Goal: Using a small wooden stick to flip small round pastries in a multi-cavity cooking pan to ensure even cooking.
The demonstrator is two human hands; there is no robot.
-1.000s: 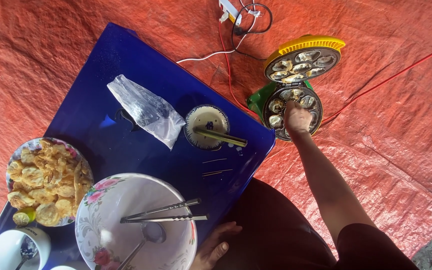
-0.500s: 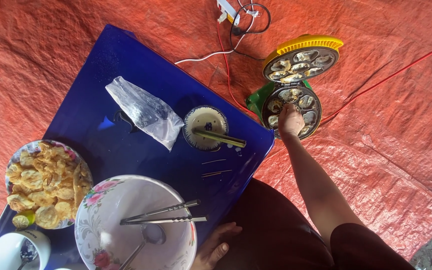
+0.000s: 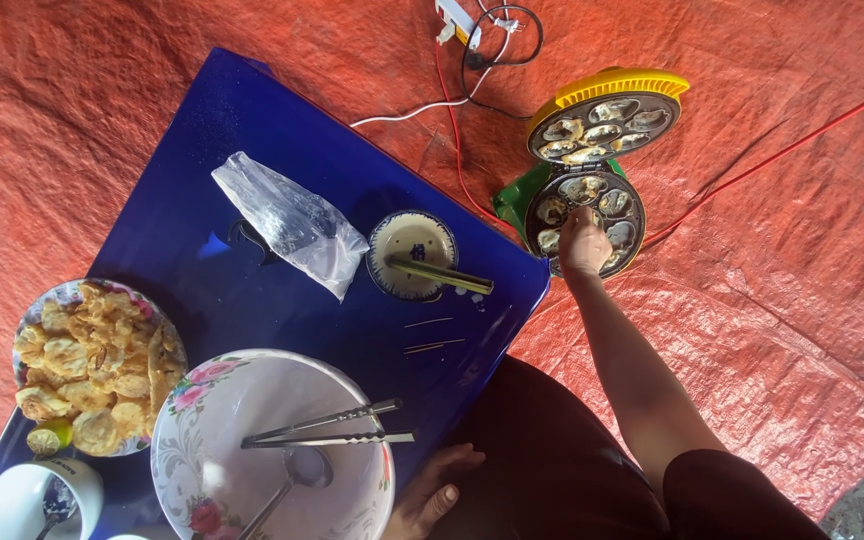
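My right hand point(image 3: 584, 240) reaches out to a small electric cake maker point(image 3: 592, 205) on the ground. Its fingers curl down into the round moulds of the lower plate, hiding what they touch. The yellow-rimmed lid point(image 3: 607, 118) stands open behind, with small cakes in its moulds too. My left hand point(image 3: 437, 490) rests by my lap at the near edge of the blue table point(image 3: 252, 130), fingers loosely apart and holding nothing. It lies next to a large white flowered bowl point(image 3: 227, 400) with metal tongs point(image 3: 327, 428) and a spoon in it.
On the blue table are a clear plastic bag point(image 3: 292, 220), a small dish point(image 3: 407, 245) with a stick-like tool across it, a plate of fried cakes point(image 3: 87, 365) and a white cup point(image 3: 37, 495). Red and white cables point(image 3: 452, 110) and a power strip lie on the orange tarpaulin point(image 3: 792, 280).
My right hand has shifted slightly over the lower plate of the cake maker. My left hand has stayed in place.
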